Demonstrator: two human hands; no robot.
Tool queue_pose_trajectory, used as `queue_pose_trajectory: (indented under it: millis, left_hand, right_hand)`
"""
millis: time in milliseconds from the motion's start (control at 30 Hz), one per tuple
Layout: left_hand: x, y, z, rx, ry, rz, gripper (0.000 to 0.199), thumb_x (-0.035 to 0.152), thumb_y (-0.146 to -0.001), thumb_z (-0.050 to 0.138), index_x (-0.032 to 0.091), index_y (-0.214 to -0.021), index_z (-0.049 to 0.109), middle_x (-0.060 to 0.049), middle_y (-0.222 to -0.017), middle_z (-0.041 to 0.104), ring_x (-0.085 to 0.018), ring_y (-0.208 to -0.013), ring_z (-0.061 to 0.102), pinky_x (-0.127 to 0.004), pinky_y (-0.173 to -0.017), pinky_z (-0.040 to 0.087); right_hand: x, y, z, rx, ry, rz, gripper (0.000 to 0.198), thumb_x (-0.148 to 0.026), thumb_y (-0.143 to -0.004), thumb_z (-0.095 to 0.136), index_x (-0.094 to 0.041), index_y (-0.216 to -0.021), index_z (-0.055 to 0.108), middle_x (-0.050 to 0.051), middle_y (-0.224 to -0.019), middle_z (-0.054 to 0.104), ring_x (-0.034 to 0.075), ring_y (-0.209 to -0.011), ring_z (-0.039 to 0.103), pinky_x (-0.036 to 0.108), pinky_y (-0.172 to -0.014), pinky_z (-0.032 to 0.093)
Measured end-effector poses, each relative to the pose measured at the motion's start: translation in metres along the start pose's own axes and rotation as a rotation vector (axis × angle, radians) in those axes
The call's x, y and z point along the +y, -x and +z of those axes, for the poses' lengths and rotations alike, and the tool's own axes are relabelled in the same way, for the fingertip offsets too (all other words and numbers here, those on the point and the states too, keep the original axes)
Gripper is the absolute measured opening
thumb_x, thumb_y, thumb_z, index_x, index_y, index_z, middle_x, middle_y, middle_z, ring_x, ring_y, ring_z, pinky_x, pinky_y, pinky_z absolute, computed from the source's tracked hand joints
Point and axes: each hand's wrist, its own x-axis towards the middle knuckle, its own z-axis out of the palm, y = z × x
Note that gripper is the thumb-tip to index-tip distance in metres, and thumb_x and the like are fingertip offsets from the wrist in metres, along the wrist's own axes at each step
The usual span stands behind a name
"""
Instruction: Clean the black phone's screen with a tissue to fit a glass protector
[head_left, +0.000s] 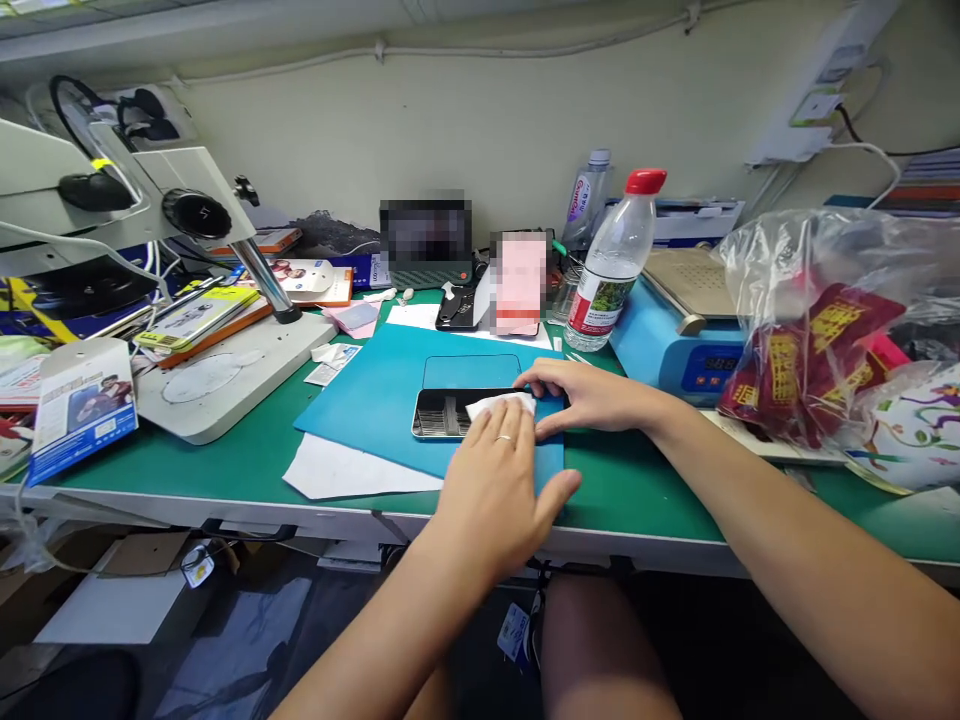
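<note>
A smartphone [427, 418] lies face up on a blue mat [360, 400], its dark screen reflecting the light fixtures above. My left hand [495, 485], with a ring on one finger, lies flat with its fingers stretched over a white wipe [480, 405], pressing it on the right part of the screen. The thumb sticks out to the right. Around the phone's right end, my right hand [577, 392] holds it between thumb and fingers; that end is mostly hidden. Just behind the phone rests a clear screen protector [471, 371] with a thin dark border.
At the left stands a microscope stand [225, 370] among boxes. Behind the mat are a blurred device [427, 240], a pink phone [517, 285] and a red-capped bottle [611, 270]. A blue machine [660, 345] and a plastic bag of red packets [810, 350] are at the right.
</note>
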Motion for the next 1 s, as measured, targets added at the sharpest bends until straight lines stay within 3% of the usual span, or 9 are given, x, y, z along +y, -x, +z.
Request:
queue_pose_trajectory:
  millis: [100,233,400,533,767,1000]
  left_hand:
    - [0.008,-0.020,0.001,0.012,0.017,-0.041,0.081,0.061,-0.112,0.025,-0.002,-0.159,0.045,-0.021,-0.166,0.047,-0.032,-0.157,0.042,-0.046,-0.129,0.033]
    - [-0.008,-0.022,-0.001,0.019,0.011,-0.081,0.077,0.061,-0.112,0.028,0.002,-0.158,0.049,-0.019,-0.164,0.050,-0.031,-0.156,0.044,-0.044,-0.128,0.034]
    - [-0.058,0.006,-0.006,0.019,-0.053,-0.182,0.069,0.050,-0.114,0.030,0.000,-0.161,0.042,-0.024,-0.166,0.046,-0.035,-0.157,0.041,-0.051,-0.129,0.032]
    - [-0.078,0.034,-0.011,-0.010,-0.085,-0.165,0.069,0.049,-0.114,0.031,0.000,-0.162,0.040,-0.023,-0.169,0.041,-0.036,-0.159,0.037,-0.054,-0.129,0.033]
    - [-0.044,0.048,-0.008,-0.015,-0.066,-0.109,0.083,0.060,-0.111,0.032,-0.005,-0.163,0.035,-0.026,-0.170,0.035,-0.038,-0.160,0.033,-0.056,-0.130,0.031]
    - [-0.004,-0.003,-0.005,-0.037,0.026,0.006,0.085,0.066,-0.110,0.032,-0.001,-0.162,0.040,-0.021,-0.169,0.043,-0.033,-0.160,0.036,-0.047,-0.132,0.028]
  right_hand:
    - [0.001,0.000,0.000,-0.004,0.004,-0.024,0.068,-0.068,-0.079,0.078,-0.018,-0.125,0.071,0.006,-0.098,0.066,0.023,-0.086,0.060,0.036,-0.077,0.049]
    - [0.001,-0.001,0.000,-0.005,0.003,-0.010,0.071,-0.068,-0.079,0.079,-0.019,-0.129,0.070,0.006,-0.098,0.066,0.023,-0.086,0.060,0.037,-0.077,0.050]
    - [-0.001,-0.001,-0.001,-0.006,-0.004,0.054,0.089,-0.074,-0.072,0.081,-0.018,-0.138,0.065,0.007,-0.102,0.065,0.026,-0.090,0.060,0.039,-0.081,0.049]
    - [-0.003,-0.001,-0.002,-0.021,0.001,0.076,0.084,-0.075,-0.070,0.082,-0.020,-0.133,0.068,0.008,-0.105,0.067,0.026,-0.089,0.059,0.038,-0.080,0.048]
    - [-0.002,-0.001,0.001,-0.016,-0.006,0.073,0.086,-0.071,-0.069,0.084,-0.017,-0.134,0.068,0.009,-0.106,0.066,0.026,-0.090,0.058,0.038,-0.080,0.047]
    - [0.001,0.000,0.003,-0.011,-0.076,0.074,0.097,-0.070,-0.073,0.082,-0.017,-0.149,0.055,0.006,-0.103,0.062,0.024,-0.087,0.060,0.038,-0.078,0.048]
